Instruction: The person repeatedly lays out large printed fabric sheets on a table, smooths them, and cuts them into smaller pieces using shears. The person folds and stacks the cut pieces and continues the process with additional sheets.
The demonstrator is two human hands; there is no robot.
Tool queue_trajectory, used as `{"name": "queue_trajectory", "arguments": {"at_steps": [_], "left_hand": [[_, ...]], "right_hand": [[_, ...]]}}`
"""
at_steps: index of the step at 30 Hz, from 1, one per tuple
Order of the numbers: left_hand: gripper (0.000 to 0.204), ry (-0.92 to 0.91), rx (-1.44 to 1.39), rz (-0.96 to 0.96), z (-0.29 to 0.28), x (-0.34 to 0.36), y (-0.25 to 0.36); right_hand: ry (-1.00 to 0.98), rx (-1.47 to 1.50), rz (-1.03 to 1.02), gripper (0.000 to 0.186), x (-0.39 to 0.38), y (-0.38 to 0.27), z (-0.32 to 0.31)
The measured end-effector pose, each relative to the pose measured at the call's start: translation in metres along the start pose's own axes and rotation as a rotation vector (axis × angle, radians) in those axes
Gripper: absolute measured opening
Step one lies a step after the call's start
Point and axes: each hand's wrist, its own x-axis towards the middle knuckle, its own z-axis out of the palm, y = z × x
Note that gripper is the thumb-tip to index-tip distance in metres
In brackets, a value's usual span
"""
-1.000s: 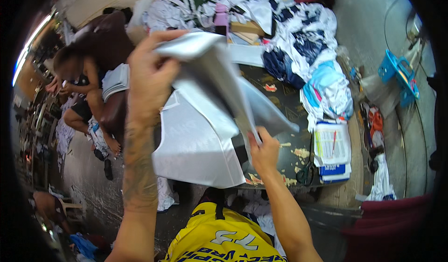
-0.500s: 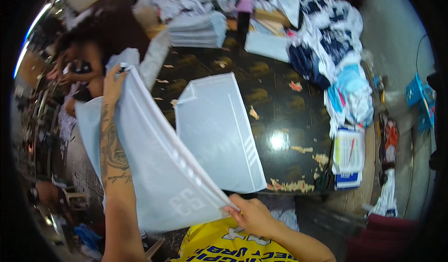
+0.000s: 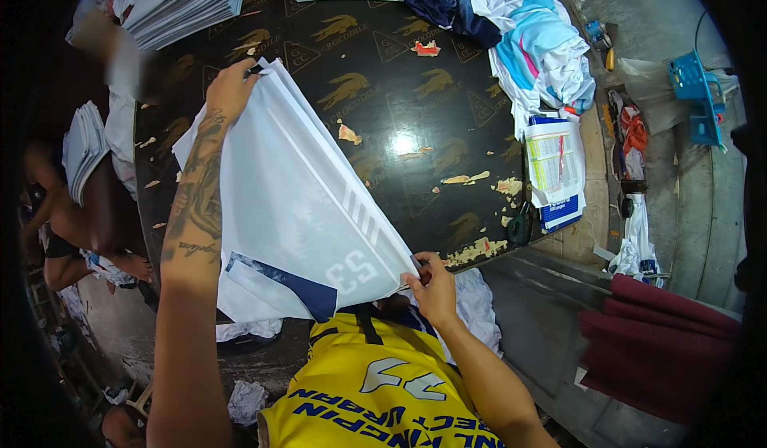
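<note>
A white fabric panel (image 3: 296, 184), with pale slanted stripes and a printed number showing faintly through, is stretched between my hands at the near left of the dark table. My left hand (image 3: 232, 89) grips its far corner, fingers closed on the edge. At its near right corner, my right hand (image 3: 434, 290) pinches the cloth between thumb and fingers. More than one layer of edge shows along the right side. A navy patch (image 3: 307, 291) shows at the panel's lower edge, near my yellow shirt (image 3: 375, 368).
The dark table (image 3: 399, 105) has chipped patches. Stacked white panels (image 3: 188, 5) stand far left; navy, white and light-blue garments (image 3: 543, 53) lie far right, above papers (image 3: 554, 164) and scissors (image 3: 519, 224). A blue basket (image 3: 697, 97) and maroon cloth (image 3: 655, 344) are at right. Another person (image 3: 60, 216) sits left.
The view has shifted. Both hands have brought the held panel from the left over the table, where the other white panel was lying. That panel is now covered or gathered among the layers.
</note>
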Motion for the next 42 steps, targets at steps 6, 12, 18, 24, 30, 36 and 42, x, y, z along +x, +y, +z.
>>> {"name": "queue_trajectory", "arguments": {"at_steps": [6, 12, 18, 24, 30, 36, 42], "left_hand": [[0.070, 0.275, 0.218, -0.102, 0.011, -0.121, 0.119], [0.067, -0.119, -0.244, 0.079, 0.012, -0.403, 0.231], [0.042, 0.194, -0.136, -0.357, -0.058, -0.505, 0.208], [0.018, 0.360, -0.764, -0.494, -0.106, -0.471, 0.163], [0.017, 0.219, -0.561, -0.563, -0.090, -0.337, 0.040], [0.061, 0.184, -0.044, -0.258, -0.072, -0.254, 0.057], [0.051, -0.141, -0.149, 0.149, -0.003, -0.130, 0.092]], "right_hand": [[0.321, -0.250, -0.371, 0.039, 0.006, 0.003, 0.005], [-0.252, 0.355, -0.178, 0.024, 0.007, -0.034, -0.036], [-0.336, 0.403, -0.309, 0.025, 0.000, -0.066, -0.118], [-0.449, 0.053, -0.718, 0.028, 0.055, -0.134, -0.109], [-0.343, -0.069, -0.595, 0.025, 0.171, -0.200, 0.009], [0.040, -0.004, -0.499, 0.043, 0.142, -0.145, 0.031], [-0.027, 0.527, 0.513, 0.027, 0.072, -0.058, 0.048]]}}
